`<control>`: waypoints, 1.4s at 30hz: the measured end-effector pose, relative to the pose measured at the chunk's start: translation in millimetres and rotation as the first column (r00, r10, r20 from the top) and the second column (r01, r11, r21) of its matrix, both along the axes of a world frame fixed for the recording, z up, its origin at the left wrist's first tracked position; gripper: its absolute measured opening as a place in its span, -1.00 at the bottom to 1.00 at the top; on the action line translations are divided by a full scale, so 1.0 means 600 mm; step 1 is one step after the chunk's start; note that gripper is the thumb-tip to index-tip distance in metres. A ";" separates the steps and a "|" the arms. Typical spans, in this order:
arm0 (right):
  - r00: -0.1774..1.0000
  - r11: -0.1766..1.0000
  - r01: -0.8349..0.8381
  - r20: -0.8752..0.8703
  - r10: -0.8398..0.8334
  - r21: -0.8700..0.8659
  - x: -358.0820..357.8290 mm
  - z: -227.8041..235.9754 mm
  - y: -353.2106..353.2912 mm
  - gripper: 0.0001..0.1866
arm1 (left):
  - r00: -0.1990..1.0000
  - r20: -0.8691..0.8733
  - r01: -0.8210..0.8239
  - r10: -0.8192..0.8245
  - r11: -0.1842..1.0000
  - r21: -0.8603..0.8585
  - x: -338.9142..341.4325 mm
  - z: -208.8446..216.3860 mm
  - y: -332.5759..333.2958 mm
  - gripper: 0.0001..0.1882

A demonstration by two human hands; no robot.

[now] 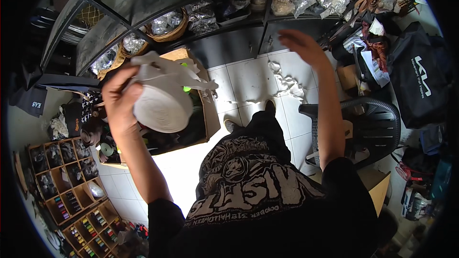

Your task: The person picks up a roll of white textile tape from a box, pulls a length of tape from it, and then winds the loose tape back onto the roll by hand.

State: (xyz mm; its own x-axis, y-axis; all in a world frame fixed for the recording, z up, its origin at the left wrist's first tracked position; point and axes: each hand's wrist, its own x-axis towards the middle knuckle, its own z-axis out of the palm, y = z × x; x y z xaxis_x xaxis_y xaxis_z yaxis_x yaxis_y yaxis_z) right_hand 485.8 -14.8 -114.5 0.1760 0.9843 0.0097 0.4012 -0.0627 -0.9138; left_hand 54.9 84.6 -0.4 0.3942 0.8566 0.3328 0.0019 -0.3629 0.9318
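Note:
My left hand [122,98] is raised at the left, its fingers and thumb gripping a thick roll of white fabric strip [162,107] by its side. The flat wound face of the roll is turned toward me, and loose folds of the strip trail off its far right side. Out to the right, my right hand [299,45] is lifted with fingers stretched out and nothing visible in it. A cardboard box [211,123] full of dark things stands below the roll, partly covered by it. Long crumpled white strips [289,85] lie on the tiled floor ahead of my feet.
Black shelving [201,48] with baskets and plastic-wrapped goods runs along the far side. At right are a black plastic chair [377,119] and a large black bag [413,76]. A wooden rack [62,179] with thread spools and small bags stands at lower left.

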 end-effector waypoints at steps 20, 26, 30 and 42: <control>0.912 0.929 -0.303 -0.219 0.347 0.213 -0.236 0.084 0.035 -0.67 | 0.814 -0.368 0.417 -0.450 0.893 -0.169 0.056 0.026 -0.029 -0.71; 0.973 0.996 -0.062 0.226 0.046 0.065 -0.150 0.054 0.023 -0.52 | 0.791 -0.511 0.366 -0.336 0.930 -0.043 0.041 0.048 -0.031 -0.74; 0.925 0.895 -0.314 0.314 0.213 0.318 -0.225 0.091 0.028 -0.20 | 0.589 -0.610 0.576 -0.530 0.805 -0.143 0.053 0.059 -0.025 -0.72; 0.717 0.846 -0.404 0.455 0.529 -0.347 -0.215 0.097 0.024 -0.30 | 0.787 -0.550 0.416 -0.279 0.899 0.140 0.030 0.080 -0.025 -0.68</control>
State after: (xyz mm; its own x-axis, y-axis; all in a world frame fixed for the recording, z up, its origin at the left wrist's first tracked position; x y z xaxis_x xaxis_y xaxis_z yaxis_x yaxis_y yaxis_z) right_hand 356.7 -0.5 -56.6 -0.2773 0.9268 -0.2533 0.8321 0.0998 -0.5456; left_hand 73.1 69.8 47.9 0.8181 0.5473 0.1767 0.2752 -0.6422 0.7154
